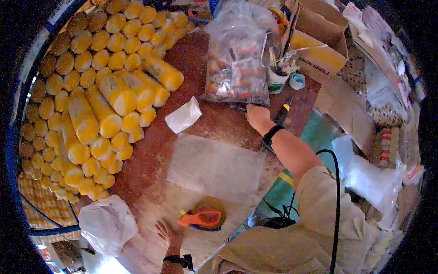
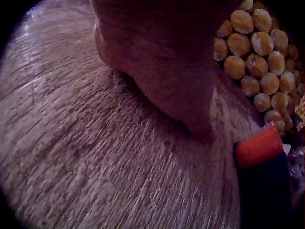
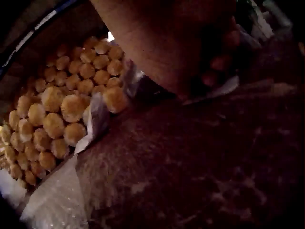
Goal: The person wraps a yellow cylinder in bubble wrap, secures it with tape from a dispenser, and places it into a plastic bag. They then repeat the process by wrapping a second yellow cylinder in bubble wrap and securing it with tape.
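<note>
My right hand (image 1: pixel 258 118) reaches to the near edge of a clear plastic bag (image 1: pixel 237 68) full of small orange-and-silver packets. In the right wrist view its fingers (image 3: pixel 220 63) curl at the bag's edge, close over the dark red tabletop. My left hand (image 1: pixel 169 235) rests on the worn wooden part of the table (image 1: pixel 150 201), fingers spread and holding nothing. Just right of it lies an orange-and-dark tool (image 1: pixel 203 218) that looks like a tape dispenser. A flat translucent plastic sheet (image 1: pixel 214 166) lies between the hands, with a crumpled white piece (image 1: pixel 184 115) beyond it.
Yellow wrapped rolls (image 1: pixel 82 114) are stacked high along the left. A white plastic bag (image 1: pixel 108 224) sits at the near left. Behind my right hand stand a cup of tools (image 1: pixel 276 82), a tape roll (image 1: pixel 297 81) and a cardboard box (image 1: pixel 319 45). A yellow-and-black cutter (image 1: pixel 284 113) lies beside the wrist.
</note>
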